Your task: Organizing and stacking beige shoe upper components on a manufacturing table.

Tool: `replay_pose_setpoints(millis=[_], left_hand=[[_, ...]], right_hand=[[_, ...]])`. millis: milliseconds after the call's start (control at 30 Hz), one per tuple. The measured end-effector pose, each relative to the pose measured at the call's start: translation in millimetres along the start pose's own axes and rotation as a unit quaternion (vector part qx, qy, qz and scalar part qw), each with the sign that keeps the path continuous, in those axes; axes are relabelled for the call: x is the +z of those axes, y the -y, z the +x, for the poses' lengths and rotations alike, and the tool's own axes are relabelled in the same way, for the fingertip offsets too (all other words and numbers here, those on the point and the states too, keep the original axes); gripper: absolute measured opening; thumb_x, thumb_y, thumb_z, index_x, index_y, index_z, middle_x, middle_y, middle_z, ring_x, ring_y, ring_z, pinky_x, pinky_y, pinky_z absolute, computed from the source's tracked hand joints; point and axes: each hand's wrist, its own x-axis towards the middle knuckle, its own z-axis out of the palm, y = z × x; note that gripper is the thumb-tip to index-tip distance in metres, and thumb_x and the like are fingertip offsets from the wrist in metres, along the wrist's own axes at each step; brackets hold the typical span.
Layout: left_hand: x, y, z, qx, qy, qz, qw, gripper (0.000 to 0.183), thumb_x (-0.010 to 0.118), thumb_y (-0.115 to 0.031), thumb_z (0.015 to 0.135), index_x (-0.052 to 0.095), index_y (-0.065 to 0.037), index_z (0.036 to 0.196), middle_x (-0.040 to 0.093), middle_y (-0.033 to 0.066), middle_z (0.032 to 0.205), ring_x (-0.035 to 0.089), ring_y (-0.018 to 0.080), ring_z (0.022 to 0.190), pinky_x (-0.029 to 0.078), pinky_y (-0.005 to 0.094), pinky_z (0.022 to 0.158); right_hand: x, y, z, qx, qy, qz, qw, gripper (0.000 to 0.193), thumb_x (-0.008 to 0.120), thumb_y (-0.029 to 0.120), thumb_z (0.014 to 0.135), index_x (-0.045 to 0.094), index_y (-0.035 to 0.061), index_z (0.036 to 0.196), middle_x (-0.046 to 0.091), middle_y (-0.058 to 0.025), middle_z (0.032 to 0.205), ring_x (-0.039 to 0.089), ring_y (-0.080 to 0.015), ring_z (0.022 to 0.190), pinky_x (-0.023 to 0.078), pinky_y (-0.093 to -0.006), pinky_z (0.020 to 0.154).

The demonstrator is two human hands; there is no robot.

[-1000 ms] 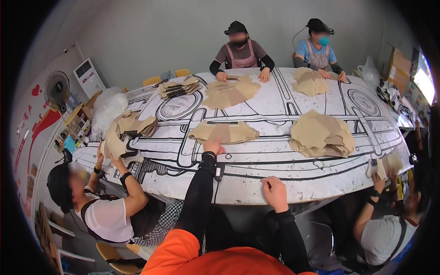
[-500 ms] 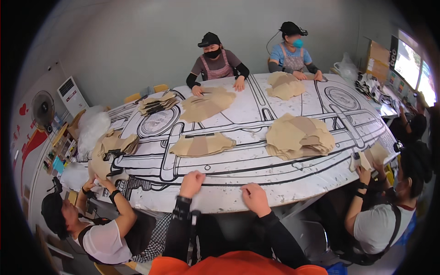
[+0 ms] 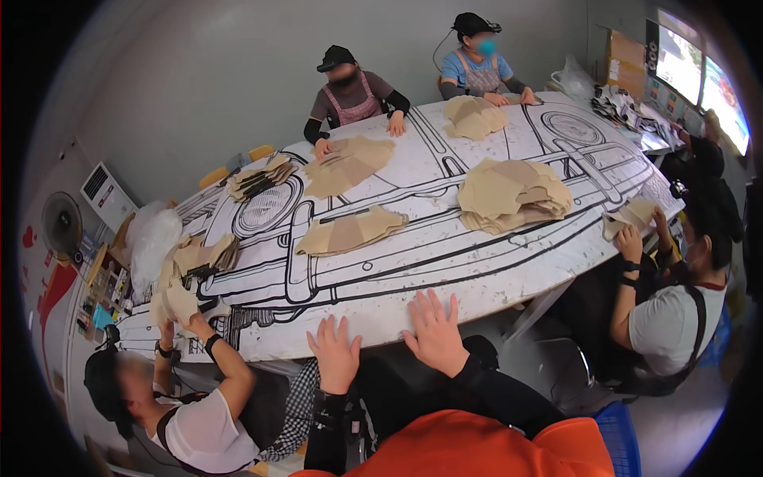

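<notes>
My left hand (image 3: 335,355) is open at the near edge of the long white table (image 3: 493,274), palm down and fingers spread. Beside it on the right, my right hand (image 3: 435,332) is also open, its fingers stretched toward the table. Neither holds anything. Whether the palms press on the edge or hover just over it, I cannot tell. Beyond my hands lies a low stack of tan cut sheet pieces (image 3: 350,230) with a darker middle band. A taller pile of similar tan pieces (image 3: 515,195) sits farther right.
Two people sit across the table, one touching a spread tan pile (image 3: 350,164). A person at my left lifts a tan piece (image 3: 173,304); another at my right handles a tan piece (image 3: 630,216). More tan stacks (image 3: 475,118) lie farther back. A blue crate (image 3: 617,437) stands at lower right.
Both my hands have gone from closed to spread open, and sit lower in the view, nearer the table edge. The whole view has tilted. The person at left has raised a piece.
</notes>
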Motion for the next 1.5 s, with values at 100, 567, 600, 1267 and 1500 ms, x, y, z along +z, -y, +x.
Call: replay_pose_setpoints(millis=[100, 567, 600, 1267, 1500], left_hand=[[4, -6, -22, -0.004, 0.029, -0.023, 0.999, 0.061, 0.071, -0.038, 0.104, 0.058, -0.005, 0.153, 0.056, 0.0209, 0.155, 0.047, 0.0426, 0.149, 0.024, 0.0748, 0.124], [15, -65, -45, -0.023, 0.017, -0.020, 0.999, 0.070, 0.068, -0.046, 0.104, 0.055, 0.002, 0.153, 0.050, 0.0238, 0.161, 0.041, 0.0421, 0.155, 0.022, 0.0729, 0.127], [18, -75, -41, -0.032, 0.018, -0.024, 0.999, 0.070, 0.068, -0.046, 0.104, 0.055, 0.002, 0.153, 0.050, 0.0238, 0.161, 0.041, 0.0421, 0.155, 0.022, 0.0729, 0.127], [-128, -198, 141, 0.248, -0.247, -0.189, 0.917, 0.090, 0.079, -0.043, 0.096, 0.039, -0.014, 0.172, 0.023, 0.0220, 0.182, 0.016, 0.0497, 0.168, 0.006, 0.0835, 0.124], [-40, -89, 90, 0.138, -0.124, -0.102, 0.977, 0.080, 0.074, -0.034, 0.101, 0.041, -0.009, 0.169, 0.031, 0.0222, 0.178, 0.022, 0.0476, 0.166, 0.008, 0.0805, 0.126]], right_hand=[[12, 17, -22, 0.004, 0.032, 0.008, 0.999, 0.070, 0.068, 0.045, 0.100, 0.058, -0.0032, 0.151, 0.057, -0.0218, 0.156, 0.044, -0.0394, 0.155, 0.018, -0.0765, 0.126], [-13, -53, -70, 0.029, 0.037, -0.048, 0.998, 0.063, 0.072, 0.037, 0.097, 0.059, 0.0004, 0.147, 0.052, -0.0179, 0.160, 0.040, -0.0373, 0.157, 0.016, -0.0745, 0.128], [-17, -64, -72, 0.036, 0.034, -0.058, 0.997, 0.063, 0.072, 0.037, 0.098, 0.059, 0.0004, 0.147, 0.052, -0.0179, 0.161, 0.040, -0.0375, 0.157, 0.015, -0.0746, 0.128], [-248, -101, 101, -0.054, -0.315, -0.239, 0.917, 0.062, 0.070, 0.022, 0.096, 0.058, 0.0066, 0.155, 0.047, -0.0164, 0.170, 0.039, -0.0369, 0.161, 0.012, -0.0672, 0.131], [-119, -182, 89, 0.060, -0.204, -0.256, 0.943, 0.056, 0.073, 0.018, 0.089, 0.063, 0.0032, 0.142, 0.058, -0.0161, 0.155, 0.044, -0.0366, 0.154, 0.021, -0.0652, 0.129]])
